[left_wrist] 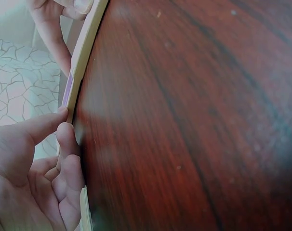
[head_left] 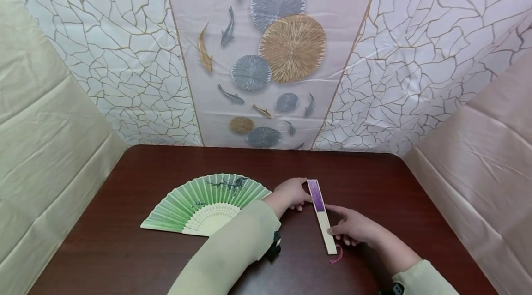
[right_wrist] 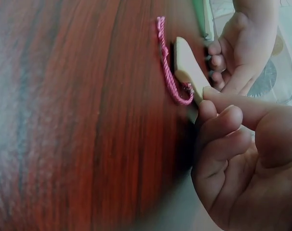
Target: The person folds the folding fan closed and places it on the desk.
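A folded hand fan (head_left: 323, 219), pale ribs below and purple cloth above, lies slanted over the table between both hands. My left hand (head_left: 290, 192) pinches its far, purple end with thumb and index finger; the left wrist view shows those fingertips (left_wrist: 62, 114) at its edge. Nearer me, my right hand (head_left: 353, 227) holds the pale ribs, thumb at the edge and index finger stretched along the side. From the near end hangs a pink cord (right_wrist: 166, 72). An open green fan (head_left: 178, 205) with a dark branch pattern lies left, partly hidden by my left sleeve.
The dark red-brown wooden table (head_left: 124, 258) carries both fans. Behind it hangs a patterned cloth (head_left: 257, 101) with fish and round leaves. Beige cloth walls (head_left: 37, 147) close off both sides.
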Tool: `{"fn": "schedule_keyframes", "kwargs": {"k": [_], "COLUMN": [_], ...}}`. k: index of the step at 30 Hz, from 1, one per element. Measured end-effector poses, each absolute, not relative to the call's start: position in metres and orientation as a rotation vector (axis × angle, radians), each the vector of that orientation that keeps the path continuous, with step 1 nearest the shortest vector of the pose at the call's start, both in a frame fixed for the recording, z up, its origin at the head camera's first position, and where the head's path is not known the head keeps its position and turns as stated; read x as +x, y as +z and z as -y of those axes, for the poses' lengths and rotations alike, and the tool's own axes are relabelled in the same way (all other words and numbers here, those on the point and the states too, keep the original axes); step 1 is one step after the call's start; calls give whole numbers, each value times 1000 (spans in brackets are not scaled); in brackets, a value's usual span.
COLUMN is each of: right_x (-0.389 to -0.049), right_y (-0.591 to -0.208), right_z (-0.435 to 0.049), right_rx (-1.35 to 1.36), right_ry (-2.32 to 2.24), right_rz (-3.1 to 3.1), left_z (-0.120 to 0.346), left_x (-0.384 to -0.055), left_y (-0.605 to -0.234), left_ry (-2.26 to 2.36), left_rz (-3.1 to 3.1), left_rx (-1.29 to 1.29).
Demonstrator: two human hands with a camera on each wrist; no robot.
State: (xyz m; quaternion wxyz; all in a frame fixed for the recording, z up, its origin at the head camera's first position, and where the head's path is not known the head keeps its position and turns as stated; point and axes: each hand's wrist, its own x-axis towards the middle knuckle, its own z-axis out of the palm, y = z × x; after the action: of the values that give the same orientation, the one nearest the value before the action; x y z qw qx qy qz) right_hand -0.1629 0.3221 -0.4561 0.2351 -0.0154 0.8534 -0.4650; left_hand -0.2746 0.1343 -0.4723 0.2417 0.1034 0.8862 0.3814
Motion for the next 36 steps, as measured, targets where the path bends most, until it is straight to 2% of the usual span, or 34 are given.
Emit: {"fn": "schedule_keyframes", "kwargs": {"k": [22,31,36], "right_x": [-161,-158,-156], "right_y": [-458,-452,-446], "right_z": [-317,-311,-305], "right_rx": [12,153,91], "right_ry": [-1363,-1479,-1510], "right_rz": [-2343,-2525,-2625], "left_z": [-121,-108,-89], "left_x": [-269,-255,-253], "left_y": [-469,-450,-438], "left_ry": [1160,1339,1274], "left_rz": [-2384,-2390,-2525], "left_rx": [209,347,482]}}
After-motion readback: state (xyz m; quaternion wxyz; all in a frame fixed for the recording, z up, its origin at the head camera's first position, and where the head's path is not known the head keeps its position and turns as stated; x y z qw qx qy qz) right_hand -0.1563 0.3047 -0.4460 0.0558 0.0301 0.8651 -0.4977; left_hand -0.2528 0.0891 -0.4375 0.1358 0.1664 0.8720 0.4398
